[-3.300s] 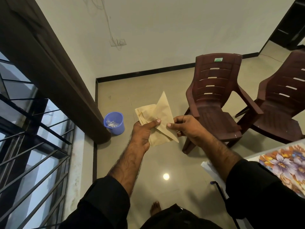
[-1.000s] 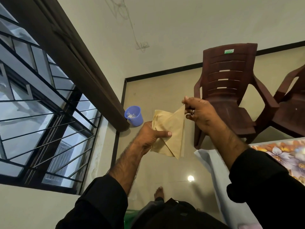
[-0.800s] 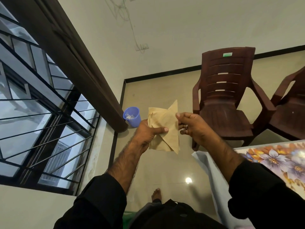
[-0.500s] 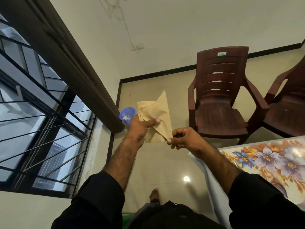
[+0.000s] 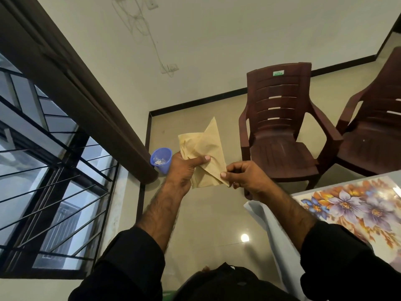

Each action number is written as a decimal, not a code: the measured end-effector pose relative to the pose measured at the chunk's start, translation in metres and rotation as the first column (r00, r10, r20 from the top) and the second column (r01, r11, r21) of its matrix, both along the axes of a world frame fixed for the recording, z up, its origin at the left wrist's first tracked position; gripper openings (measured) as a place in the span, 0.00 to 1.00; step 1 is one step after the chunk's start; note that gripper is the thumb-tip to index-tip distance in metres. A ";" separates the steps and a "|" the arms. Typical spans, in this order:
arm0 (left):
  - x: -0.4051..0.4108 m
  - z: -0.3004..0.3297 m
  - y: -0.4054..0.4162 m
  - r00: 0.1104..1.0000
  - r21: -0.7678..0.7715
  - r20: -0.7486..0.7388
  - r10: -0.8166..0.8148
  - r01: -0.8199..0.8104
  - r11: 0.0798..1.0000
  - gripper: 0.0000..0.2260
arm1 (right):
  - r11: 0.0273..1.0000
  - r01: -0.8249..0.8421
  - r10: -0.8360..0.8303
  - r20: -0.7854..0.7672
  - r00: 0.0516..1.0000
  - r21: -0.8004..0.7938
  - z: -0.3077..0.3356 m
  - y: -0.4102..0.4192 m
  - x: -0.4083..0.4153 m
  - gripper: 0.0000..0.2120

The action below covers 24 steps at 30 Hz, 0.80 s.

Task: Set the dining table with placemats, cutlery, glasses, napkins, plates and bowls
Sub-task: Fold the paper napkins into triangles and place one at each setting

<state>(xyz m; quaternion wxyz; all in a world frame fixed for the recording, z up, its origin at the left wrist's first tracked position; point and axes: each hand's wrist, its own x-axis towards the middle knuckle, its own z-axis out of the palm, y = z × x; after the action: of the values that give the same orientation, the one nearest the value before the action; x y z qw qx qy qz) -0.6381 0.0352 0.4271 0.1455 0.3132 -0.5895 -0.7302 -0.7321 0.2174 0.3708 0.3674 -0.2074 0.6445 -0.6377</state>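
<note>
A beige paper napkin (image 5: 206, 148), folded into a triangle over a rumpled square part, is held up in the air over the floor. My left hand (image 5: 184, 170) grips its left side, thumb pressed across the front. My right hand (image 5: 245, 177) pinches the lower right corner of the triangle between thumb and fingers. The dining table (image 5: 355, 205) shows only at the lower right, covered by a floral cloth; no plates, glasses or cutlery are in view.
Two dark brown plastic armchairs (image 5: 280, 135) (image 5: 377, 127) stand on the tiled floor beside the table. A small blue bucket (image 5: 160, 159) sits by the wall under a dark curtain rail (image 5: 71, 83). A barred window (image 5: 43, 170) fills the left side.
My right hand came down from the napkin's top corner to its lower right corner and now pinches there. The left hand kept its grip. The view shifted slightly.
</note>
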 end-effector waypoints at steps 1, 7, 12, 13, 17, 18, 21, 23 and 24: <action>-0.003 -0.001 -0.005 1.000 0.009 -0.004 0.023 -0.023 1.000 0.15 | 1.000 -0.003 0.003 0.002 1.000 0.023 -0.004 0.005 0.001 0.11; -0.018 -0.013 -0.026 0.999 0.057 -0.023 0.046 -0.045 0.997 0.16 | 0.989 0.151 -0.149 0.116 0.982 -0.007 -0.012 0.007 -0.012 0.17; -0.032 -0.030 -0.035 0.999 0.086 -0.004 -0.037 0.037 0.996 0.18 | 0.997 0.076 -0.075 0.079 0.994 -0.016 -0.001 -0.023 -0.020 0.24; -0.036 -0.033 -0.039 0.999 0.095 -0.006 -0.049 0.050 0.994 0.20 | 0.998 0.062 -0.062 0.050 0.997 0.016 -0.002 -0.030 -0.022 0.19; -0.054 -0.049 -0.068 0.997 0.125 -0.001 -0.079 0.079 0.989 0.25 | 0.978 0.208 -0.209 0.029 0.978 0.023 -0.004 -0.055 -0.032 0.07; -0.060 -0.052 -0.078 0.996 0.129 -0.004 -0.089 0.088 0.988 0.26 | 0.963 0.269 -0.269 0.043 0.962 0.011 -0.004 -0.061 -0.037 0.09; -0.082 -0.063 -0.110 0.988 0.129 -0.001 -0.152 0.151 0.980 0.31 | 0.911 0.411 -0.405 0.107 0.908 -0.033 -0.002 -0.082 -0.053 0.12; -0.098 -0.071 -0.129 0.976 0.141 -0.002 -0.219 0.217 0.966 0.32 | 0.842 0.533 -0.504 0.229 0.833 -0.085 -0.001 -0.102 -0.062 0.05; -0.105 -0.074 -0.138 0.966 0.144 -0.003 -0.257 0.255 0.956 0.31 | 0.791 0.601 -0.546 0.311 0.778 -0.114 -0.001 -0.114 -0.066 0.02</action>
<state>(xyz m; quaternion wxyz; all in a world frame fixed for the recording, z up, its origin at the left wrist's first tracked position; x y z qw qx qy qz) -0.7427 -0.1025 0.3526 0.0223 0.2498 -0.5724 -0.7807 -0.7979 0.1033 0.3696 0.2127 0.0489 0.5525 -0.8044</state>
